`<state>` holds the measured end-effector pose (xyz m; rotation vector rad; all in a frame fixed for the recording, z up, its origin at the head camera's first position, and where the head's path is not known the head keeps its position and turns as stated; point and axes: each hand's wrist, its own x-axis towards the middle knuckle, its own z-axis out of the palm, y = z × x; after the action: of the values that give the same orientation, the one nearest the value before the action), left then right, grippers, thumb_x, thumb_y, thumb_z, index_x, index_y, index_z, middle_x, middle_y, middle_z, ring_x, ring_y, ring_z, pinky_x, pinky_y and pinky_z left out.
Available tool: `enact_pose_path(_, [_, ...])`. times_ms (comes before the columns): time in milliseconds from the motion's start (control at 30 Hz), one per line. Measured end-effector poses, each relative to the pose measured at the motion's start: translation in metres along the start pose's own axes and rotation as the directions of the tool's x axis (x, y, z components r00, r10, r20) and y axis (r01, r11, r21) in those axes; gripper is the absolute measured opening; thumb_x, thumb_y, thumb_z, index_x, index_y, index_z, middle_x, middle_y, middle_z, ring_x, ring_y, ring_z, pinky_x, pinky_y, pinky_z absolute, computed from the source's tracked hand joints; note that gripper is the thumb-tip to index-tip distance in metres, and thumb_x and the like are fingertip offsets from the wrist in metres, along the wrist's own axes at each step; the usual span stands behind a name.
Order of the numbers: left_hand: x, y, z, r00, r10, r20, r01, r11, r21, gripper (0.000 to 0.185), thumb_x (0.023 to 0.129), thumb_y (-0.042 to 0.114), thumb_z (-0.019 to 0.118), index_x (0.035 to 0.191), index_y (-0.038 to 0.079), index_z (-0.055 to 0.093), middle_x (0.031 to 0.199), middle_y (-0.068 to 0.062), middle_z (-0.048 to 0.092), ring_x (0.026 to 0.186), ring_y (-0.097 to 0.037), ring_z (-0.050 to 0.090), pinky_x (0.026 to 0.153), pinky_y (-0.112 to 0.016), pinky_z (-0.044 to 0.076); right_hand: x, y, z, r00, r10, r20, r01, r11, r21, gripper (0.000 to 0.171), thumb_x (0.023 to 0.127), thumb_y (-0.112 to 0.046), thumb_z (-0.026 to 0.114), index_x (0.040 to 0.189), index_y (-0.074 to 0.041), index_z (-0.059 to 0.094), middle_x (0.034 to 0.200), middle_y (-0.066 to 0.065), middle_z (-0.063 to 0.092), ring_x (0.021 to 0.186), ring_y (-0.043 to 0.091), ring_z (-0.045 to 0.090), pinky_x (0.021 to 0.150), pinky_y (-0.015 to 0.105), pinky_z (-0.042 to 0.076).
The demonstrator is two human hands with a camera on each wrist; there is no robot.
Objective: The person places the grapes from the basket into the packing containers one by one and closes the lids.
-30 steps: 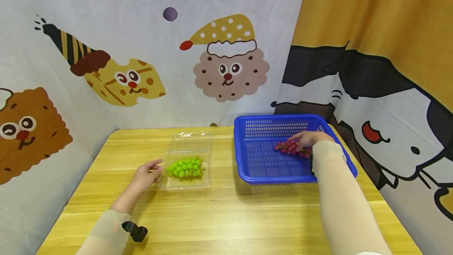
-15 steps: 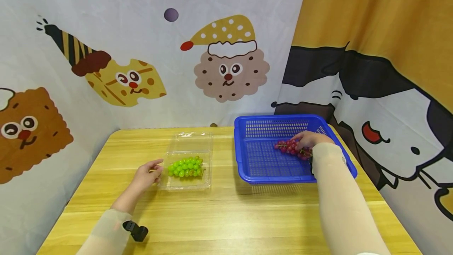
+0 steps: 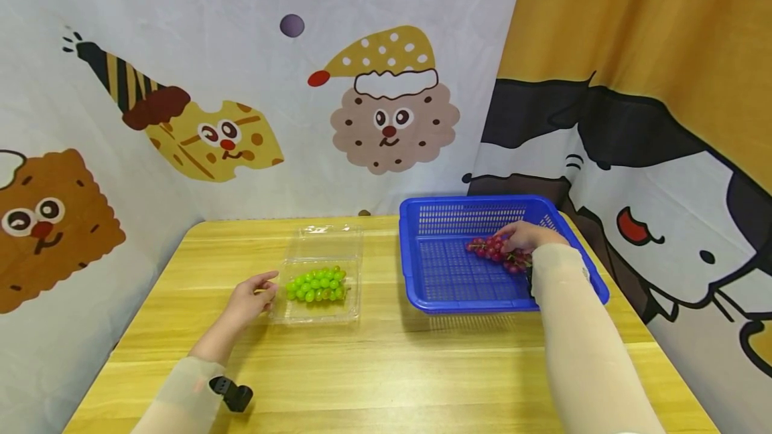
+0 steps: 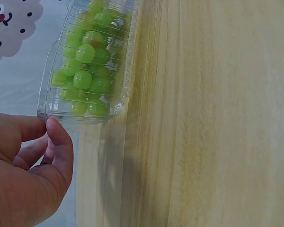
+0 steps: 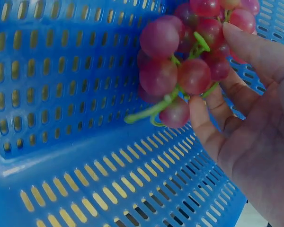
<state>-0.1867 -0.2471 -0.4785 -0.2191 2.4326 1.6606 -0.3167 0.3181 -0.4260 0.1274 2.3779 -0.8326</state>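
A bunch of green grapes (image 3: 316,285) lies in a clear plastic clamshell container (image 3: 315,319) on the left of the table, its lid folded back. My left hand (image 3: 246,300) pinches the container's left rim between thumb and finger, as the left wrist view shows near the container's corner (image 4: 42,113). Inside the blue plastic basket (image 3: 416,266) on the right, my right hand (image 3: 529,236) holds a bunch of red grapes (image 3: 487,248). The right wrist view shows its thumb and fingers around the red grapes (image 5: 194,71), a green stem sticking out; part of the bunch is hidden.
The wooden table (image 3: 386,380) bears the container and the basket, with a gap between them. Behind it hangs a printed cloth (image 3: 253,32), and another cartoon curtain (image 3: 651,206) stands close along the right side.
The red grapes and my right hand have shifted very slightly within the basket. My left hand, the container and the green grapes have stayed in place.
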Motion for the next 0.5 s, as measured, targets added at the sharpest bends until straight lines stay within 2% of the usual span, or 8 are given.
enact_pose_path(100, [0.0001,-0.0006,-0.0002,1.000,-0.009,0.000,0.009,1.000,-0.009,0.045,0.100,0.010,0.047,0.143,-0.001,0.038,0.112,-0.019,0.050,0.074,-0.011,0.050,0.060,-0.023,0.048,-0.0001,-0.0025,0.0029,1.000,-0.029,0.007,0.029,0.998,-0.051,0.047,0.088,-0.013,0.063,0.134,-0.007,0.052,0.138,0.025,0.045,0.126,0.043,0.040,0.103,0.059,0.034])
enact_pose_path(200, [0.0001,-0.0006,-0.0001,1.000,-0.016,-0.003,0.016,1.000,-0.006,0.045,0.100,0.010,0.047,0.143,-0.001,0.038,0.111,-0.017,0.050,0.075,-0.012,0.051,0.061,-0.023,0.048,-0.0008,-0.0050,0.0057,0.996,-0.082,0.031,0.084,0.992,-0.099,0.051,0.086,-0.010,0.064,0.134,-0.002,0.050,0.136,0.027,0.046,0.125,0.042,0.042,0.104,0.055,0.035])
enact_pose_path(433, [0.0008,-0.0008,0.0003,1.000,-0.011,-0.008,0.011,1.000,-0.009,0.045,0.100,0.010,0.047,0.142,-0.001,0.038,0.107,-0.014,0.051,0.073,-0.012,0.050,0.060,-0.023,0.047,-0.0049,-0.0071,0.0051,0.998,0.053,0.016,-0.054,0.998,0.024,0.047,0.089,-0.015,0.064,0.134,-0.014,0.052,0.141,0.022,0.040,0.125,0.042,0.038,0.098,0.060,0.037])
enact_pose_path(500, [0.0010,-0.0012,0.0002,1.000,-0.009,-0.011,0.009,1.000,-0.015,0.045,0.099,0.009,0.047,0.142,-0.001,0.038,0.107,-0.015,0.051,0.072,-0.011,0.050,0.059,-0.022,0.047,-0.0042,-0.0065,0.0036,1.000,0.023,0.018,-0.023,1.000,-0.006,0.045,0.090,-0.016,0.062,0.134,-0.012,0.053,0.139,0.023,0.043,0.124,0.041,0.040,0.095,0.058,0.040])
